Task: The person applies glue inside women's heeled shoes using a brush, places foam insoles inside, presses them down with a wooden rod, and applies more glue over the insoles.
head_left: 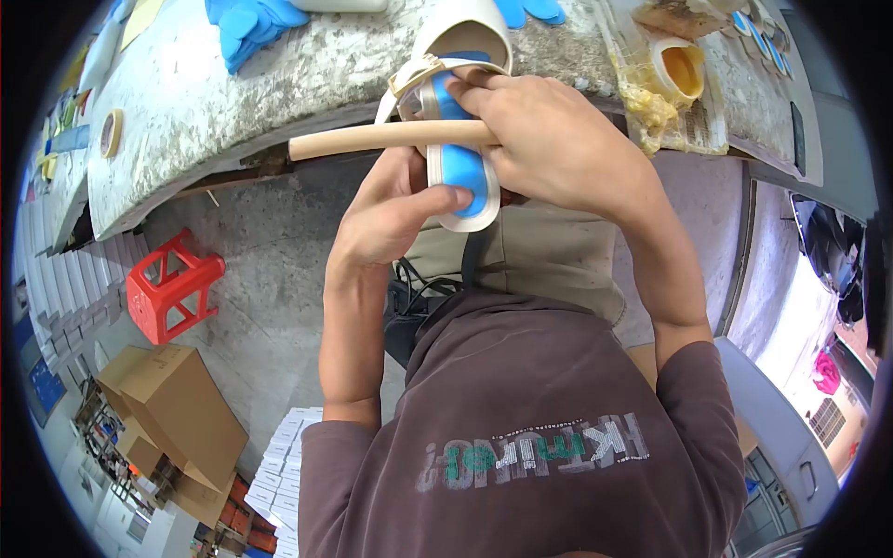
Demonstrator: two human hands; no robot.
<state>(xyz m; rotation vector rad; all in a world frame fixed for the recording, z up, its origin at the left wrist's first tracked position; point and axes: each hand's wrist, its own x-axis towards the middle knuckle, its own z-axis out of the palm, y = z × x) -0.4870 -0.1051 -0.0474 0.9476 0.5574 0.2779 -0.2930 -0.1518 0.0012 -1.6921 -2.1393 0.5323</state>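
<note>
Shoe lies between both grips, toe beyond them at the bench. The left grip pinches its heel, thumb on the blue insole, fingers underneath, likely to keep the sole steady and facing up. The right grip curls in opposite, fingertips near the strap; a stick juts from beneath it, seemingly tucked there to leave those fingertips usable. Beyond the left grip sits a blue pile, perhaps for easy reach.

A red stool stands on the grey floor.
</note>
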